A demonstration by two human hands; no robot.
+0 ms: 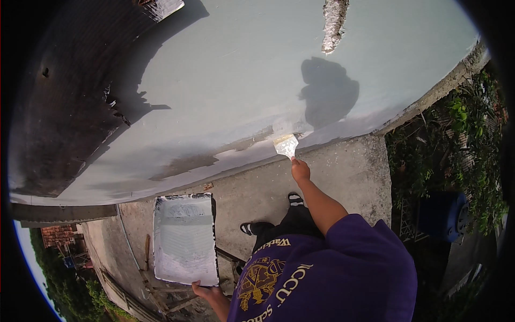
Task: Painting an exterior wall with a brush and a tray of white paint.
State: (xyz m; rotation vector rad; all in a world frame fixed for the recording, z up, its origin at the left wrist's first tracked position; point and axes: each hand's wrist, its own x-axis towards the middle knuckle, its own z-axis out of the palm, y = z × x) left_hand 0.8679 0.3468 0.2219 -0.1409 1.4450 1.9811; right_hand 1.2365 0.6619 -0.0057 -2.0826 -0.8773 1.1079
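The right hand [300, 170] is extended forward and closed around the handle of a flat, wide paintbrush with pale, paint-loaded bristles [286, 145]. The bristle edge lies just beyond the fingers, pressed against the lower band of a large, smooth wall coated in pale grey-blue paint [230, 70]. Directly beyond the brush a dark shadow of the hand and brush falls on the painted surface. To the left of the hand, along the wall's base, irregular bare patches of darker, unpainted render [185, 163] show through the coat. Well above the hand a rough, crumbling strip of white plaster [333, 24] breaks the smooth finish.

The left hand [206, 291] is lower and nearer the body, its fingers curled under the near edge of a rectangular paint tray, its ribbed floor filmed with whitish-grey paint [185, 239]. The tray is held roughly level, extending away from the hand toward the wall.

Below and between the hands lies a rough, speckled grey concrete ledge [343, 172], on which the person's feet in dark sandals with white stripes [295, 199] stand. A purple short-sleeved shirt [343, 273] fills the near view. Right of the right hand, beyond the ledge, dense green foliage [466, 134] and a blue container [442, 214] are seen.
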